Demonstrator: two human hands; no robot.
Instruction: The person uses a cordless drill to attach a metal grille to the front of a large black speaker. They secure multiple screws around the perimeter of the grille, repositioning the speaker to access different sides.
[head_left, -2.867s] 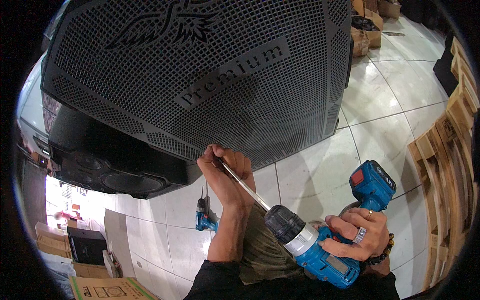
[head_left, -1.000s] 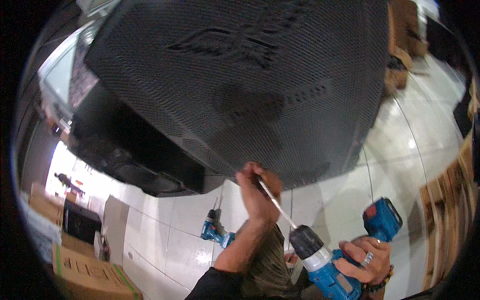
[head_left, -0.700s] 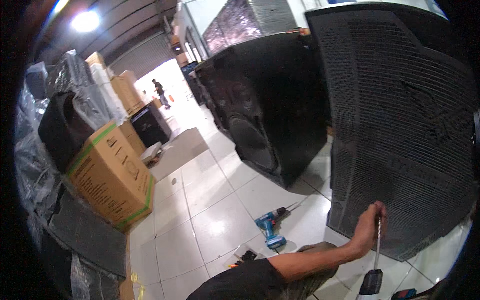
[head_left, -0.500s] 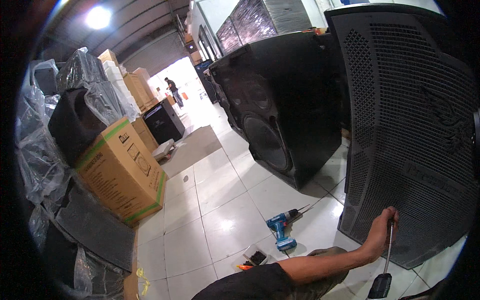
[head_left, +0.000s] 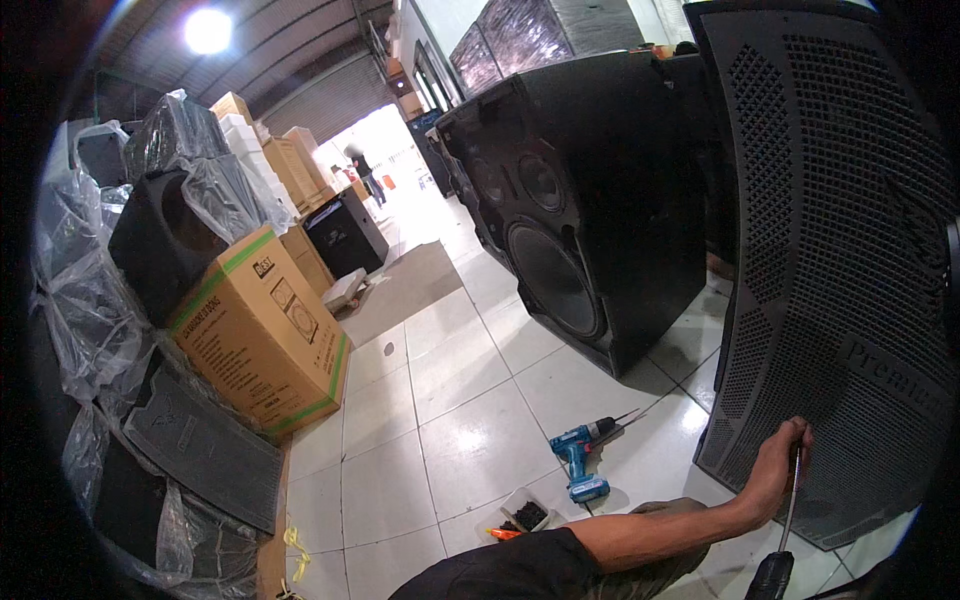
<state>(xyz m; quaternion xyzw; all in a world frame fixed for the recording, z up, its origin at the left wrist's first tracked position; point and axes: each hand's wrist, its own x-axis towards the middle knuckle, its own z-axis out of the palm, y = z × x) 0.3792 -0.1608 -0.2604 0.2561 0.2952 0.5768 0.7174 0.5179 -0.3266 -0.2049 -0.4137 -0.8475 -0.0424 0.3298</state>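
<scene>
My left hand (head_left: pixel 785 462) is closed at the lower part of a large black speaker grille (head_left: pixel 835 260), its fingertips pinched round the tip of a long metal driver bit (head_left: pixel 792 505). Any screw at that tip is hidden by the fingers. The bit runs down to the dark chuck of a power driver (head_left: pixel 770 575), cut off by the lower edge. My right hand is out of view. A second driver, a blue cordless drill (head_left: pixel 578 460), lies on the floor left of my forearm. Beside it sits a small clear tray (head_left: pixel 540 505) with black screws and something orange.
A large black speaker cabinet (head_left: pixel 660 240) with exposed cones stands left of the grille. On the left are a cardboard box (head_left: pixel 265 340), a loose grille (head_left: pixel 210 450) and plastic-wrapped speakers (head_left: pixel 80 250). Far off, a person (head_left: pixel 367 175) stands near the bright doorway on the tiled floor (head_left: pixel 470 420).
The whole view has shifted, so most things sit slightly farther right. My left hand stays pinched at the bit's tip against the grille; the blue drill stays on the floor.
</scene>
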